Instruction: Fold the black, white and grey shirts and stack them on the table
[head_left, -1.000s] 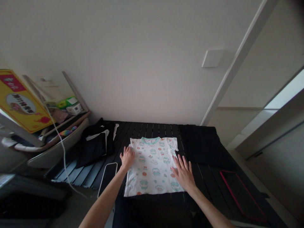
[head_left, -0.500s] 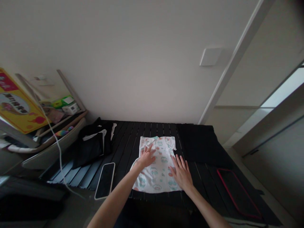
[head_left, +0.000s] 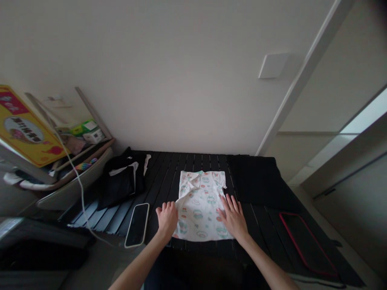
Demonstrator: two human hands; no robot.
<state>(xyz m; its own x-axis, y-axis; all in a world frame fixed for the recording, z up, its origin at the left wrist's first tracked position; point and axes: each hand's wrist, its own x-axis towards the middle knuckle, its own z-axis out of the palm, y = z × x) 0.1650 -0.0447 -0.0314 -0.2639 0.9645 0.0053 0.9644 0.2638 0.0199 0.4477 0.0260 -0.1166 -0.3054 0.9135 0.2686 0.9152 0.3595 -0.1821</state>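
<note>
A small white shirt (head_left: 201, 213) with a green and orange print lies on the black slatted table in front of me. Its left side is pulled up into a crease that runs from the upper left toward my left hand. My left hand (head_left: 167, 218) is closed on the shirt's left edge, its fingertips partly hidden. Resting flat with fingers spread, my right hand (head_left: 233, 219) lies over the shirt's right edge, partly on the table.
A phone (head_left: 137, 225) lies left on the slatted table (head_left: 163, 177), below folded black-and-white clothing (head_left: 121, 183). Folded black cloth (head_left: 260, 181) and a red-rimmed tray-like object (head_left: 308, 243) are on the right. A white cable (head_left: 81, 189) hangs by the cart (head_left: 75, 181) at left.
My left hand has moved from the middle of the shirt out to its left edge and closed there, drawing the fabric into a crease. My right hand stays flat in place.
</note>
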